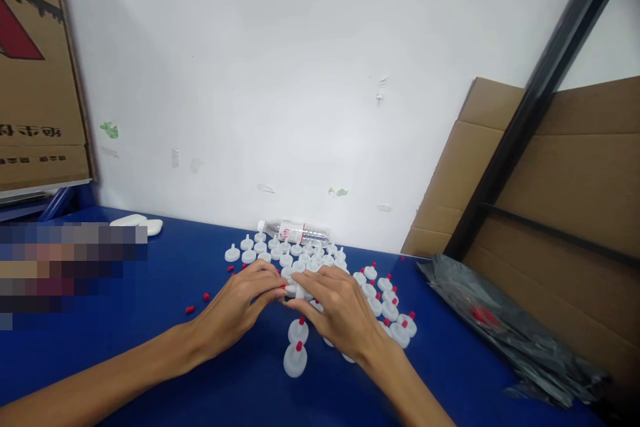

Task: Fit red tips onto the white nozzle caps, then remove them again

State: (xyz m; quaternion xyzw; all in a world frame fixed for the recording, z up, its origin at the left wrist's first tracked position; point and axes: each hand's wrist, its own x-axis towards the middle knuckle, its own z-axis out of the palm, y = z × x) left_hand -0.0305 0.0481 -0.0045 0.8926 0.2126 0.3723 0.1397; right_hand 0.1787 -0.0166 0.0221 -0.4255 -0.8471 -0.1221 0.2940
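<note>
Behind a blue bench (pixel 165 300), a white wall (pixel 280 80) with torn bits of tape; leaning at the far right, a flat brown cardboard sheet (pixel 450 180). Spread over the far middle, many white round plastic caps with bare upright spouts (pixel 233 254); to the right and near, similar white caps with red-topped spouts (pixel 295 361); to the left, loose red plastic tips (pixel 190 310). Lying along the wall, a clear plastic bottle (pixel 293 232).

Between both hands, above the middle of the spread: one held white plastic cap (pixel 299 291), seemingly on its side, spout toward the left. Judging by the grip, best to brace the rim firmly from the right, line up red piece and spout, and push straight without tilting.

Left hand (pixel 243 297): thumb and fingers pinched together on a small red plastic piece (pixel 283 287), mostly covered. Right hand (pixel 345 310): fingers curled over the cap, thumb nearer, parted only by its width. Impossible to tell how far onto the spout the red piece sits.
</note>
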